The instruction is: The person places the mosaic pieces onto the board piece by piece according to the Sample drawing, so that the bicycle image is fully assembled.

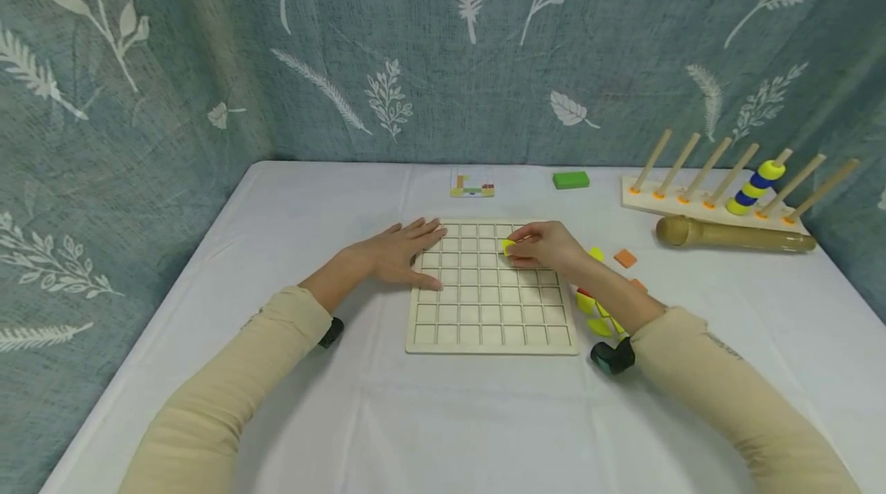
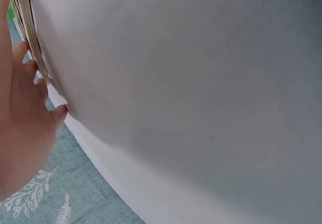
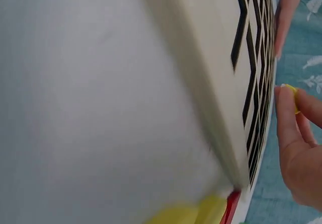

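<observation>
A pale wooden grid board, lined into small squares, lies flat on the white table. My left hand rests with spread fingers on the board's left edge; in the left wrist view its fingertips reach along the board's side. Over the upper right squares, my right hand pinches a small yellow piece between thumb and fingers. The right wrist view shows that yellow piece partly covered by the fingers, so its full shape is hidden. Beneath the right forearm lie several loose yellow pieces and a red piece.
Orange square pieces lie right of the board. Behind it are a printed card and a green block. At the back right stand a peg rack with blue and yellow rings on one peg, and a thick wooden stick.
</observation>
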Tool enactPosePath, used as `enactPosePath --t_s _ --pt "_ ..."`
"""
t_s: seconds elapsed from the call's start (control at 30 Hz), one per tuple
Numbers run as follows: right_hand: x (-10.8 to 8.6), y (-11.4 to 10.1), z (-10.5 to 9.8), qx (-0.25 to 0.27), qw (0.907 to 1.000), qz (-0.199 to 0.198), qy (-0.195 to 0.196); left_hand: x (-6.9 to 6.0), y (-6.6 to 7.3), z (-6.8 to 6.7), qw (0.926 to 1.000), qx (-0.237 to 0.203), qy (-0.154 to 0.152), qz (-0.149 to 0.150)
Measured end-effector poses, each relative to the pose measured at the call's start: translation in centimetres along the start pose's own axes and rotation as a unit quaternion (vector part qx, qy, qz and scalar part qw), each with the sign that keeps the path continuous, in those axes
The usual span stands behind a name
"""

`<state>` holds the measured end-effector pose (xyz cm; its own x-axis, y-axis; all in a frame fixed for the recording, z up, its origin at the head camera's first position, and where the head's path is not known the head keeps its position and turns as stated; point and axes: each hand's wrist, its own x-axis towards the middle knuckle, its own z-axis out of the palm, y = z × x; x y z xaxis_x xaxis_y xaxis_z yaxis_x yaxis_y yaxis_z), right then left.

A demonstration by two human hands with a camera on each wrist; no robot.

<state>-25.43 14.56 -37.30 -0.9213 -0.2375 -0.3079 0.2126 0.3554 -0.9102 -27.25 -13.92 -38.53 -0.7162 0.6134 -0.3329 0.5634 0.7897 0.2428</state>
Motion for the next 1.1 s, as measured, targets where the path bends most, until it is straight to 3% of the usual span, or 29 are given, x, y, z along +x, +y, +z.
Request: enactPosePath --t_s 0.2,0.43,0.53,0.73,1.1 --pt "0.7 -0.6 1.6 -0.032 0.9995 -0.006 0.003 -0.1 0.0 0.2 1.0000 0.001 0.002 -0.001" --pt "1.3 -0.8 2.7 -0.001 0.9997 -0.011 -0.021 -0.3 0.1 0.2 0.9999 0.008 -0.007 -0.003" --pt "1.5 -1.0 3.0 -0.010 0.9993 -0.006 -0.036 -0.4 0.1 0.1 0.9999 0.007 -0.009 -0.005" --pt "2.0 -1.6 3.7 -0.060 0.9970 -0.011 -0.047 -0.6 -0.1 0.2 0.9999 0.008 -0.005 -0.005" --pt "1.8 -1.6 4.4 -0.160 0.9856 -0.047 -0.026 -1.2 -0.1 0.7 0.9988 0.047 -0.012 0.001"
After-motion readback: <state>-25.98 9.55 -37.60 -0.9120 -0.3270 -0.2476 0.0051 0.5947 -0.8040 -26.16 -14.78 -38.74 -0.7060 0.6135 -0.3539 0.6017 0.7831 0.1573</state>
